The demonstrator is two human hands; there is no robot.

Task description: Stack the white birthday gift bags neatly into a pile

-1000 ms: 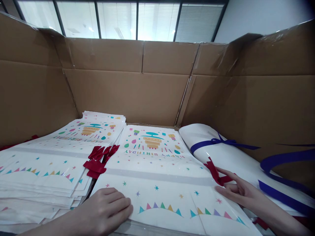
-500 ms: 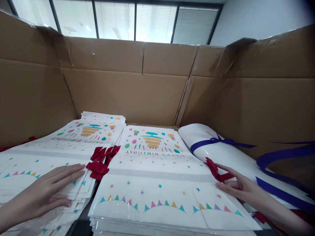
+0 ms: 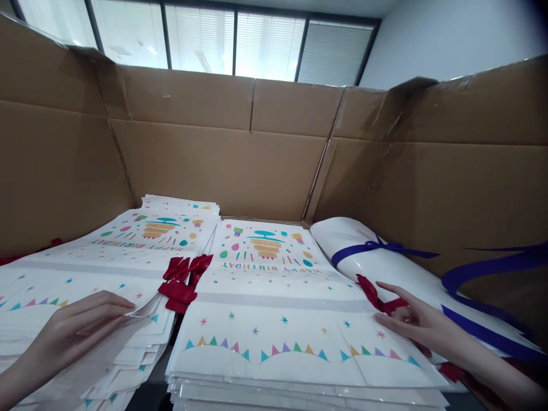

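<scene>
White plastic birthday bags printed with a cake, stars and bunting lie in two flat stacks, the left stack (image 3: 141, 268) and the middle stack (image 3: 265, 342). My left hand (image 3: 83, 322) has its fingers pressed together on the right edge of the left stack's top bag, whose edge is slightly lifted. Over the right edge of the middle stack is my right hand (image 3: 411, 319), index finger and thumb apart. A red ribbon (image 3: 372, 294) runs between them toward the curled fingers. Red ribbon bows (image 3: 180, 288) sit between the stacks.
A rolled white bundle (image 3: 359, 234) tied with blue ribbon (image 3: 466, 322) lies on the right. Tall cardboard walls (image 3: 214, 160) enclose the back and both sides. Windows with blinds (image 3: 269, 45) are beyond.
My left hand has drawn its fingers together and raised the top bag's edge a little. My right hand stays by the red ribbon. The view has shifted slightly.
</scene>
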